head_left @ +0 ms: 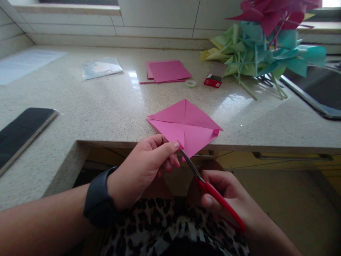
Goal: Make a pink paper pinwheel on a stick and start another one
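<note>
A square of pink paper [197,138] lies cornerwise at the counter's front edge, with slits running in from its corners toward the middle. Its near corner sticks out past the edge. My left hand [149,160], a dark band on its wrist, pinches the paper near that corner between thumb and fingers. In my right hand [226,195] are red-handled scissors [218,201], pointing up and left. Their blades meet the paper beside my left thumb; the very tips are hard to make out. At the paper's right corner, a small bit [215,132] looks folded over.
Behind the paper lie a stack of pink sheets [170,71], a tape roll [190,84] and a small red box [213,81]. Paper pinwheels [255,53] stand by the sink [319,89]. A clear packet [101,67] and a dark flat panel [23,131] are leftward.
</note>
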Demonstrator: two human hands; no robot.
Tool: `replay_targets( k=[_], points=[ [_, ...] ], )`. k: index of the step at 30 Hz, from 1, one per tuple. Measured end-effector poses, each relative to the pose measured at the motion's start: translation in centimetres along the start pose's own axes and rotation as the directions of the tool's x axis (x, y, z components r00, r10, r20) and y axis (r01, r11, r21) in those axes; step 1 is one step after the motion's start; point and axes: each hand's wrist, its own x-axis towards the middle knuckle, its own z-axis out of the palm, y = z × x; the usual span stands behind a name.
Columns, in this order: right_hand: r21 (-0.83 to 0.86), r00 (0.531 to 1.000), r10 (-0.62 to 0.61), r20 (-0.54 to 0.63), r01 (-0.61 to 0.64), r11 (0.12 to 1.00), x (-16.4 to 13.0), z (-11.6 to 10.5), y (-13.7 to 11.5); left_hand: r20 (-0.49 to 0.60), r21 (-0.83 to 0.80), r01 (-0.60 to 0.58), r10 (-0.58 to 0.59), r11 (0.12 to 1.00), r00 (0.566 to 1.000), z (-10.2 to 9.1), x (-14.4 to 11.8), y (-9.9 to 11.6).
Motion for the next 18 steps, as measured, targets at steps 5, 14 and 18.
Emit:
replay_targets(
  k=[5,14,18],
  points=[
    [-0.031,1.0,-0.012,-0.013,0.012,0.999,-0.02,-0.08,-0.12,-0.006,0.011,0.004,-0.004,1.0,1.0,-0.07,0.11,0.12],
    [-0.002,1.0,0.027,-0.014,-0.027,1.0,-0.05,-0.06,0.01,-0.016,0.015,0.003,-0.002,1.0,1.0,-0.08,0.0,-0.01],
    [-0.012,1.0,0.029,-0.012,-0.029,1.0,-0.07,-0.12,-0.01,0.007,-0.005,-0.014,0.014,1.0,1.0,-0.06,0.07,0.01]
  ],
)
